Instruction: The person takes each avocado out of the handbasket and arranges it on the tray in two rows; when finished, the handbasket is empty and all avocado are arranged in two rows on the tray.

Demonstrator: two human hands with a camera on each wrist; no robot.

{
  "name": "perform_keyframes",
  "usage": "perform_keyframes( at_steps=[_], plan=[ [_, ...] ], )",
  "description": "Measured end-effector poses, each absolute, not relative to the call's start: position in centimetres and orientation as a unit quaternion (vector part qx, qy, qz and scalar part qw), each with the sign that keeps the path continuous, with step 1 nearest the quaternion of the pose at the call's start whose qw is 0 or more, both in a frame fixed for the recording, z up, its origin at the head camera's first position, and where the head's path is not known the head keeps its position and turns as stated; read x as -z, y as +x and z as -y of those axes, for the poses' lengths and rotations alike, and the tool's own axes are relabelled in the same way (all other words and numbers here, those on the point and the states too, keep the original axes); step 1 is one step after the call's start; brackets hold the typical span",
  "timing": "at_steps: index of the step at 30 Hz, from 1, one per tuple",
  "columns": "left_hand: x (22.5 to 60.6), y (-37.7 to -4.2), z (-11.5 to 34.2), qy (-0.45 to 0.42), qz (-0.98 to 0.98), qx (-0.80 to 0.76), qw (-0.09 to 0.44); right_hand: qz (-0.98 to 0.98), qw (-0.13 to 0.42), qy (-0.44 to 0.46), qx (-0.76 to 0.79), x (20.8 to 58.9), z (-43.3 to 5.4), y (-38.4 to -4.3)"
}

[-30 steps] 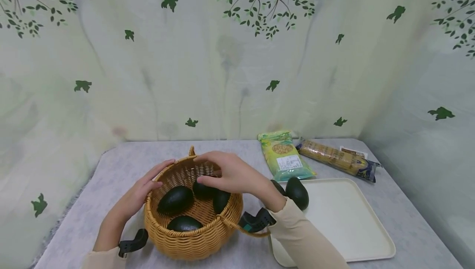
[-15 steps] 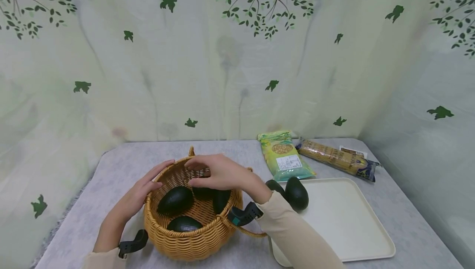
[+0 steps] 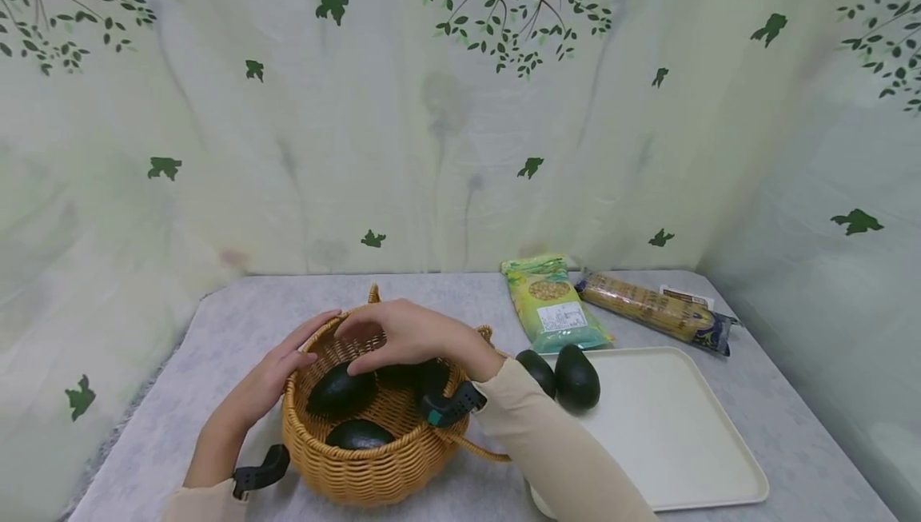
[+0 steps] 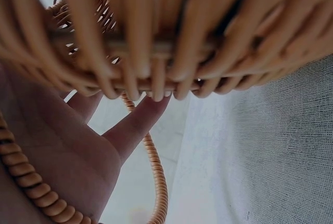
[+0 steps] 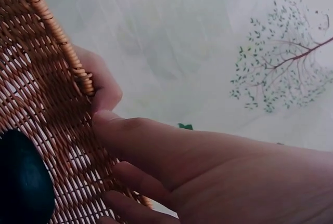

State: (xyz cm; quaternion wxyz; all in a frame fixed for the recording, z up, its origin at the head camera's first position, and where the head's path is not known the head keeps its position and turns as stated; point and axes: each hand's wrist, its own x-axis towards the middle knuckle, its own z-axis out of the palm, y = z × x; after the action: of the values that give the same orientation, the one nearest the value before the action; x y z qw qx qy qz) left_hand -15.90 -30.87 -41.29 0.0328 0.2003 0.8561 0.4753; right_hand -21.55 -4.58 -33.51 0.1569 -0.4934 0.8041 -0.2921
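Note:
In the head view, a woven wicker basket (image 3: 374, 478) holds several dark avocados, one at the left (image 3: 338, 392) and another at the front (image 3: 360, 434). Those behind are partly hidden by my right arm and wrist strap. My left hand (image 3: 262, 378) rests on the basket's left rim, its fingers fairly straight along the edge. Over the basket's opening hovers my right hand (image 3: 413, 334), thumb and fingers loosely curved apart with nothing between them; the thumb tip overlaps the left avocado. In the right wrist view an avocado (image 5: 23, 177) lies below that hand (image 5: 218, 177).
A white tray (image 3: 669, 426) lies at the right, with two avocados, one (image 3: 576, 378) upright-looking and one (image 3: 537, 370) beside it, at its back left corner. Behind stand a green-yellow bag (image 3: 554, 306) and a long clear-wrapped package (image 3: 651, 306). A basket handle (image 3: 478, 448) sticks out toward the tray.
My right hand has moved left across the basket's opening, from above the back avocados toward the left one. My left hand and the basket stay where they were.

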Motion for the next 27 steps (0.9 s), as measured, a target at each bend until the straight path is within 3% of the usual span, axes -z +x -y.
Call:
perform_keyframes(
  at_steps=[13,20,27],
  plan=[
    [41.7,-16.1,31.1,0.175,-0.851,-0.492,0.058,-0.802,0.207,-0.495,0.262,35.4,5.8,-23.0],
    [41.4,-16.1,30.7,0.181,-0.850,-0.492,0.054,-0.812,0.181,-0.492,0.256,36.2,6.0,-23.4],
    [41.2,-15.9,30.6,0.180,-0.847,-0.497,0.060,-0.817,0.188,-0.479,0.260,36.5,6.0,-23.3]
  ],
)
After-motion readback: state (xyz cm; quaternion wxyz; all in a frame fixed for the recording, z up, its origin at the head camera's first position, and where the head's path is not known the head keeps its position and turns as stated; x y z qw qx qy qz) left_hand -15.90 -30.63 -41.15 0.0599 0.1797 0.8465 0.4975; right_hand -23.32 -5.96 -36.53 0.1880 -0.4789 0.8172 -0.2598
